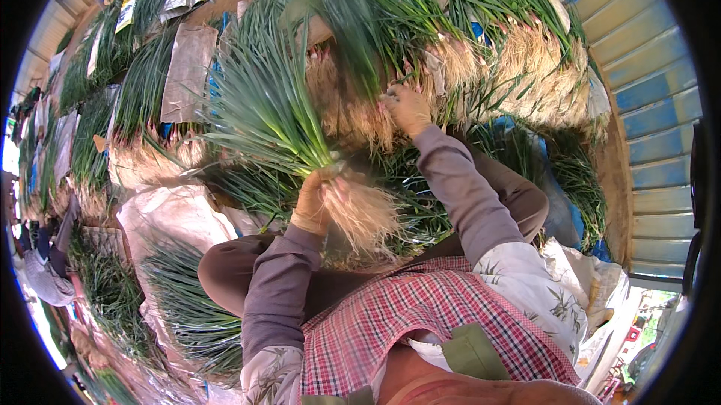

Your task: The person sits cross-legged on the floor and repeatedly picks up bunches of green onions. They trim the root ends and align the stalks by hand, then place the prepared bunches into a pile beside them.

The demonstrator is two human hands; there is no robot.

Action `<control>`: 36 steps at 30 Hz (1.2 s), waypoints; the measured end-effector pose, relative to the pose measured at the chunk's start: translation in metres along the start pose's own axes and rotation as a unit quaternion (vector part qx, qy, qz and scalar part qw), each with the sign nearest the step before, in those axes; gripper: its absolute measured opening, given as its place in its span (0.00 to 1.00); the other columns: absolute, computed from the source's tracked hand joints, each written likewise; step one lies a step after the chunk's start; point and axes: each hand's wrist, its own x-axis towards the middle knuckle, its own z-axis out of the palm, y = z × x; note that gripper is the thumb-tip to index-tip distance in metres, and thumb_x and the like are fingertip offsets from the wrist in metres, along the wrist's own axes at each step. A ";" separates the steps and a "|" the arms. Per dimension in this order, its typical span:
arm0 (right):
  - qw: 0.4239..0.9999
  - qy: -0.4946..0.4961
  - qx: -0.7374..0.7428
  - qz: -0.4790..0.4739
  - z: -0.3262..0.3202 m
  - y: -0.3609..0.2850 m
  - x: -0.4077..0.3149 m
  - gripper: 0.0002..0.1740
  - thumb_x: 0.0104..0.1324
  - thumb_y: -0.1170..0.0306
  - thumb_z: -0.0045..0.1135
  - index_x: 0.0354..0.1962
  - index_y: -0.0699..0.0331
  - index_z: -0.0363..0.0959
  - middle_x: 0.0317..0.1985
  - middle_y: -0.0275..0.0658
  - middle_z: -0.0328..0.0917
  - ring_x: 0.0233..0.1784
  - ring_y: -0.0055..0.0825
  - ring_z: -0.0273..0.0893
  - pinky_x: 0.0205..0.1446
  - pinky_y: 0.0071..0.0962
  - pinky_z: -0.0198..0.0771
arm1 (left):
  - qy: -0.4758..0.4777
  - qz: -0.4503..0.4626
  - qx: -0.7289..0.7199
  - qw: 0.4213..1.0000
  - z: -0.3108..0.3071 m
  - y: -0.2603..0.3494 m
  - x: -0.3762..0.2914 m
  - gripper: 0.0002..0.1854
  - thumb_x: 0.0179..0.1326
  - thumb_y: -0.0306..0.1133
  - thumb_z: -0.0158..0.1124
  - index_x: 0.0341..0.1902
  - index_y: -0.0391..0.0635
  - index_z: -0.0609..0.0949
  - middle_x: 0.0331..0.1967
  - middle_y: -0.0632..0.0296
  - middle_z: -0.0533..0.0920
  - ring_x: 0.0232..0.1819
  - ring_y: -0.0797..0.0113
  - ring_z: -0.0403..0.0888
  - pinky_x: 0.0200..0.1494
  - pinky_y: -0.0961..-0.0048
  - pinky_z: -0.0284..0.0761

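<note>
My left hand [316, 199], in a tan glove, is closed round the lower stems of a large bunch of green onions [281, 106]; their leaves fan up and left, and their pale roots [360, 208] hang to the lower right. Further up and to the right, my right hand [406, 107], also gloved, has its fingers at the base of some green onions [360, 33] whose leaves are blurred. Those stand beside a pile with reddish stem ends and tan roots [343, 95]. The fingertips are partly hidden, so whether they grip a stem cannot be told.
More green onions with bushy roots [529, 67] lie in rows ahead. Loose leaves [417, 179] cover the ground before my crossed legs. Pale sacks [174, 213] lie at the left. A corrugated metal wall [653, 123] runs along the right. Other people [48, 275] are at the far left and upper left.
</note>
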 end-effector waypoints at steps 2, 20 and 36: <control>0.996 -0.043 -0.070 0.019 0.020 0.033 0.017 0.20 0.56 0.55 0.52 0.35 0.64 0.72 0.32 0.49 0.75 0.40 0.44 0.72 0.44 0.35 0.66 | -0.020 -0.008 0.031 0.999 0.005 -0.001 0.004 0.15 0.57 0.36 0.54 0.41 0.37 0.76 0.24 0.55 0.79 0.40 0.60 0.76 0.53 0.59 0.69; 0.916 -0.059 0.393 -0.053 0.063 -0.046 -0.065 0.20 0.62 0.60 0.50 0.32 0.74 0.67 0.21 0.44 0.70 0.24 0.24 0.63 0.29 0.26 0.63 | 0.058 -0.062 0.031 0.996 0.006 -0.008 0.011 0.15 0.57 0.34 0.50 0.25 0.33 0.77 0.20 0.52 0.79 0.21 0.62 0.77 0.30 0.71 0.76; 0.999 0.020 -0.025 0.022 0.032 0.019 0.031 0.24 0.55 0.56 0.56 0.42 0.65 0.72 0.38 0.45 0.75 0.42 0.40 0.73 0.49 0.29 0.68 | -0.027 0.009 -0.014 1.000 -0.005 -0.009 0.001 0.24 0.51 0.40 0.58 0.50 0.41 0.70 0.35 0.58 0.77 0.38 0.65 0.76 0.48 0.64 0.73</control>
